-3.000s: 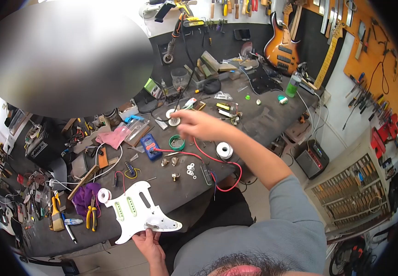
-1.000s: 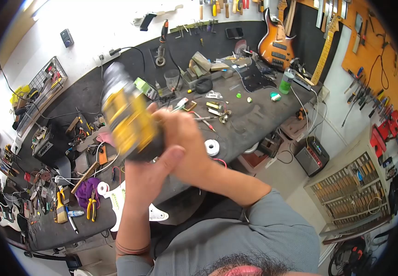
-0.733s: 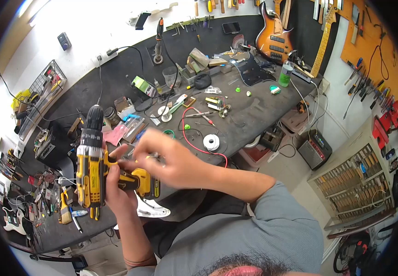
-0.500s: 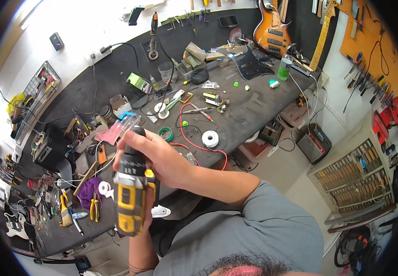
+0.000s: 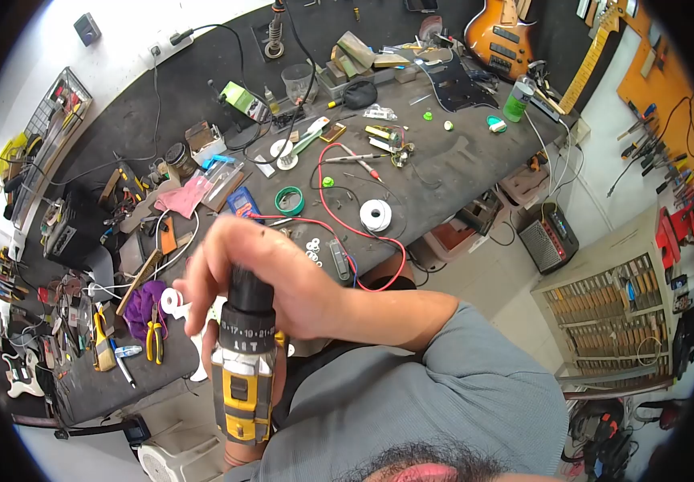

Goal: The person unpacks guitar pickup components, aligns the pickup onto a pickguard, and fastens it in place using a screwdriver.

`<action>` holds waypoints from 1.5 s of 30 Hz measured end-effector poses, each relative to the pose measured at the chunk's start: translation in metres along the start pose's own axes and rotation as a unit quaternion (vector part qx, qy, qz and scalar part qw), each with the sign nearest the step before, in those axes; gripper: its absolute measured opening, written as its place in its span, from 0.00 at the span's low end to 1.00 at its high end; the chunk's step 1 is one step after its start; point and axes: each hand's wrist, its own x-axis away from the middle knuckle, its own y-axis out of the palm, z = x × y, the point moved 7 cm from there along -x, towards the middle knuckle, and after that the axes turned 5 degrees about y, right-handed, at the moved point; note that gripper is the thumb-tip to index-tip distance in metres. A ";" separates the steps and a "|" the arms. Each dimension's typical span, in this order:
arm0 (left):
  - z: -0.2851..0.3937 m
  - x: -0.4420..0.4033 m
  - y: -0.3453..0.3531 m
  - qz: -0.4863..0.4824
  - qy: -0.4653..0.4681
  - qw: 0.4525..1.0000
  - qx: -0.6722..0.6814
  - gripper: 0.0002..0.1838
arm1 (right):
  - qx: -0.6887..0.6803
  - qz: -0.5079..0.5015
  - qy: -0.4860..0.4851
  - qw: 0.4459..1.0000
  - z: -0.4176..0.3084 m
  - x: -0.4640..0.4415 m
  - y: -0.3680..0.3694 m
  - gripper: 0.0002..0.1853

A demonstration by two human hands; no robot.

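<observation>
Drill (image 5: 242, 402) at near left, right hand on chuck

On my remote feed I have the right hand (image 5: 278, 263) curled round the chuck (image 5: 250, 299), chuck end pointing far. Left hand (image 5: 280, 369) mostly hidden behind the drill; can't tell its grip. Drill sits left of centre, near side, by the grey shirt (image 5: 443, 402).

Step, my read: working the chuck. Next move calls for a steady hold on the drill body while the right fingers turn or release the collar.

Count: one drill, two hands, three white rolls (image 5: 368, 226), one green dish (image 5: 290, 212), one blue meter (image 5: 242, 201). Left: one yellow pliers (image 5: 155, 341), one brush (image 5: 103, 345). Far right: one bottle (image 5: 515, 104). Washers (image 5: 314, 253): too bunched to count.
</observation>
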 end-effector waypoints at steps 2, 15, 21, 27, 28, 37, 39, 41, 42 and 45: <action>0.018 -0.004 -0.001 0.030 0.168 0.965 -0.201 0.55 | 0.070 -0.014 -0.032 0.997 -0.014 -0.005 -0.008 0.27; 0.029 -0.063 -0.001 -0.056 0.142 0.969 -0.196 0.55 | 0.598 -0.011 0.025 0.801 -0.090 -0.038 -0.062 0.22; 0.011 -0.087 0.011 -0.064 -0.039 0.993 0.088 0.59 | 0.384 -0.019 0.230 0.894 -0.091 -0.024 -0.100 0.18; 0.013 -0.097 -0.006 -0.052 0.003 0.997 0.063 0.61 | 0.426 0.107 0.077 0.895 -0.181 -0.037 -0.145 0.12; 0.015 -0.100 -0.011 -0.051 0.008 0.998 0.046 0.61 | 0.466 0.160 0.032 0.870 -0.206 -0.046 -0.151 0.12; 0.051 -0.099 -0.042 0.058 0.027 0.998 -0.002 0.36 | 0.514 0.443 -0.209 0.705 -0.417 -0.218 -0.377 0.09; 0.054 -0.100 -0.051 0.074 0.033 0.997 -0.009 0.30 | 0.474 0.472 -0.230 0.706 -0.442 -0.251 -0.405 0.09; 0.055 -0.103 -0.061 0.092 0.046 0.995 -0.004 0.31 | 0.469 0.474 -0.255 0.700 -0.461 -0.277 -0.421 0.10; 0.055 -0.106 -0.066 0.090 0.058 0.994 0.000 0.31 | 0.479 0.475 -0.252 0.694 -0.469 -0.290 -0.428 0.10; 0.052 -0.118 -0.073 0.083 0.081 0.993 0.012 0.31 | 0.495 0.474 -0.234 0.689 -0.503 -0.323 -0.492 0.12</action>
